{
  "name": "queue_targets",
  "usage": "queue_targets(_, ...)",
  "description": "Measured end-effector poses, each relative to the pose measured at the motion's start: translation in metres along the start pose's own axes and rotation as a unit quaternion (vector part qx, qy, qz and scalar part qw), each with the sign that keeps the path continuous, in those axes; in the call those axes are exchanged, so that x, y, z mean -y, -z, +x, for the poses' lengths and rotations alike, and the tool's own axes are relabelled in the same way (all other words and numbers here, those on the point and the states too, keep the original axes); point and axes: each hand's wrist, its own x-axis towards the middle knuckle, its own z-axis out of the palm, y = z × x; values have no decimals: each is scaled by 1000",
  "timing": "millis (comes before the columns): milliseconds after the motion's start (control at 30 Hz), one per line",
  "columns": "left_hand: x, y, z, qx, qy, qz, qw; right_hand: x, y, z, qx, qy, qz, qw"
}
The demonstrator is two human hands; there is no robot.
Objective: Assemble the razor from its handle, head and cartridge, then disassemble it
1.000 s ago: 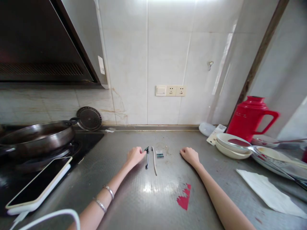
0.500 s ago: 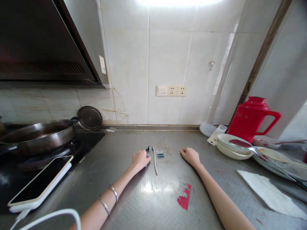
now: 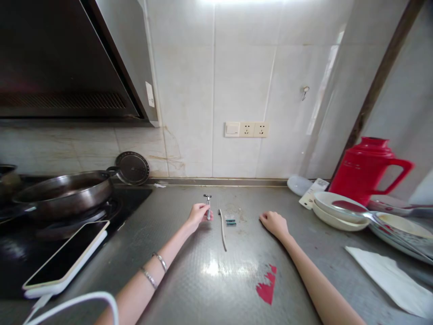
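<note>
My left hand (image 3: 199, 215) pinches a small T-shaped metal razor (image 3: 208, 208) by its handle, upright above the counter with its dark head on top. Just right of it lies a thin off-white stick (image 3: 223, 230) with a dark tip, perhaps a small brush. Beside the stick are two small teal-and-clear flat pieces (image 3: 231, 222), too small to make out. My right hand (image 3: 274, 223) rests on the counter to their right, fingers curled under; whether anything is inside is hidden.
A pan (image 3: 64, 192) sits on the stove at left, with a phone (image 3: 67, 257) and white cable in front. At right stand stacked bowls (image 3: 333, 216), a red thermos jug (image 3: 363, 171) and a white tissue (image 3: 389, 280). A torn red patch (image 3: 267, 286) marks the metal counter (image 3: 189, 289).
My left hand has raised and turned the razor so it stands upright with its head up. The right hand stays resting on the counter. The view has shifted slightly.
</note>
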Motion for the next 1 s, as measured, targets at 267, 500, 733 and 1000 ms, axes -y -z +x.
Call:
queue_targets(267, 4, -4, 5, -12, 61, -56, 997, 0, 0, 0, -2, 2, 2, 1000)
queue_targets(500, 5, -6, 3, -23, 72, -60, 995, 0, 0, 1, 3, 0, 2, 1000)
queue_targets(733, 6, -8, 1, -68, 50, -14, 996, 0, 0, 1, 3, -1, -1, 1000)
queue_targets(1000, 3, -9, -4, -62, 53, 19, 996, -1, -2, 1, -8, 6, -2, 1000)
